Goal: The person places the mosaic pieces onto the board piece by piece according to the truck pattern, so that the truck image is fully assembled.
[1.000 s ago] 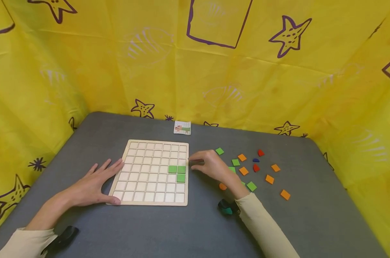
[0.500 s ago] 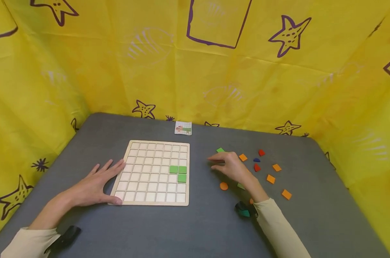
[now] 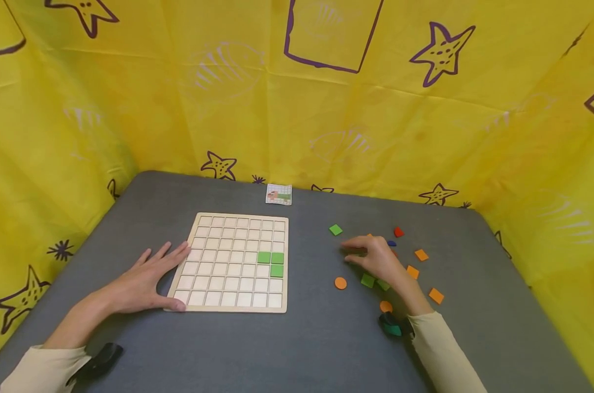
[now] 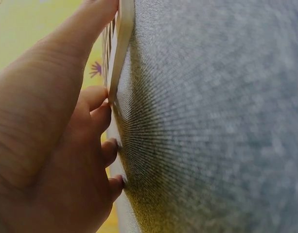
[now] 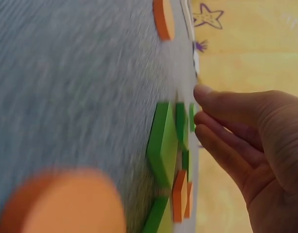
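Observation:
A pale wooden grid board (image 3: 210, 284) lies on the grey table with three green square tiles (image 3: 277, 257) in its cells near the right edge. My left hand (image 3: 138, 285) rests at the board's left side, fingers spread, thumb on the near-left corner. In the left wrist view, the thumb and a finger touch the board's rim (image 4: 120, 53). My right hand (image 3: 379, 261) hovers over loose tiles to the right, thumb and fingertips a little apart with nothing visible between them. Green tiles (image 5: 163, 143) stand close by its fingers in the right wrist view. Some tiles are hidden under this hand.
Loose pieces lie around the right hand: a green square (image 3: 335, 230), an orange disc (image 3: 341, 283), orange squares (image 3: 436, 296), a red piece (image 3: 399, 232) and a blue one (image 3: 392, 243). A small picture card (image 3: 279, 195) lies behind the board. Yellow patterned cloth (image 3: 297, 109) encloses the table.
My right hand has moved right, from beside the board's right edge to above the loose tiles. The left hand and the board have stayed in place.

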`<state>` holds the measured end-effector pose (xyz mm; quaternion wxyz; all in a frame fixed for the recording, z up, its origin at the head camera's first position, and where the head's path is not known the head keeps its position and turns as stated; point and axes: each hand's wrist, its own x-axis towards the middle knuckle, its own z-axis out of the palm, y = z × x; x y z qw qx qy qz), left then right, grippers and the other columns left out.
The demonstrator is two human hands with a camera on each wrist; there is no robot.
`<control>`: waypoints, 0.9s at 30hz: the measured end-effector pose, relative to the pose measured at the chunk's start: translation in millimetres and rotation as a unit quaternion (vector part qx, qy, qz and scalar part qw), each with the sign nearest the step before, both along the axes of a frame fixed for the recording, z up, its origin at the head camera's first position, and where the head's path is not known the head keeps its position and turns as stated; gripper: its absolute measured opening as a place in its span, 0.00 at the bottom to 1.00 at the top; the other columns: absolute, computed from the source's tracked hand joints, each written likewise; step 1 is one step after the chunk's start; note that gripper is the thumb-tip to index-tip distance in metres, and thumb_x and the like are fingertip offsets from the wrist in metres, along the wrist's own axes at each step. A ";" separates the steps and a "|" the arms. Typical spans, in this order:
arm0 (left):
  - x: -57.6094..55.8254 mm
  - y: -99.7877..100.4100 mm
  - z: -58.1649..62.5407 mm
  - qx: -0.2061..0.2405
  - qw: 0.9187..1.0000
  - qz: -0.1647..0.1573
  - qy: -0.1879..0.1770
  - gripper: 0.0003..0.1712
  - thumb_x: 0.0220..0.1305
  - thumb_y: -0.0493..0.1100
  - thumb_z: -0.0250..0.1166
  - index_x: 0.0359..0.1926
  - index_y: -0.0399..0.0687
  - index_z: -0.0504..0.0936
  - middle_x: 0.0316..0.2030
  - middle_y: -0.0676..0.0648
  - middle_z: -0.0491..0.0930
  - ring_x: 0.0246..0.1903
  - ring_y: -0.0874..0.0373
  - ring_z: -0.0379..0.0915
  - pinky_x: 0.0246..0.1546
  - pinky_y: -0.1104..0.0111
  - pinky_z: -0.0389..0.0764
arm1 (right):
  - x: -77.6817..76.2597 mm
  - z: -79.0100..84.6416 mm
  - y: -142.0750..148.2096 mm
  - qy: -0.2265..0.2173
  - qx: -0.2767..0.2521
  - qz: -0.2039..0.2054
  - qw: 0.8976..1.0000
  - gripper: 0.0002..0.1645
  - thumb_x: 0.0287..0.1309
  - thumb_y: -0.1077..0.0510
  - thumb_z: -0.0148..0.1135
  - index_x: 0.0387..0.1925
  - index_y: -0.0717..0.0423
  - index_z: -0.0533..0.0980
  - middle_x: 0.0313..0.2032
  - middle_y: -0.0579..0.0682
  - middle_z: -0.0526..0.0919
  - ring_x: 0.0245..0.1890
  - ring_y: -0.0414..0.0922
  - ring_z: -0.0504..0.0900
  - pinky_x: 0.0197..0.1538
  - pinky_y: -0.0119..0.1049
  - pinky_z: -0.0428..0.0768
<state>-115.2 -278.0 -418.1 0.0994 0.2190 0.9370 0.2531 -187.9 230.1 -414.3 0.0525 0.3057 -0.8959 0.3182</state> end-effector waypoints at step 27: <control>0.1 -0.8 -0.3 0.005 1.000 -0.002 -0.001 0.69 0.41 0.72 0.72 0.77 0.47 0.50 0.76 0.39 0.48 0.72 0.29 0.36 0.66 0.36 0.30 | 4.9 5.0 11.0 -0.033 0.041 0.007 0.999 0.19 0.47 0.67 0.75 0.45 0.62 0.84 0.41 0.54 0.88 0.42 0.50 0.86 0.43 0.40 0.84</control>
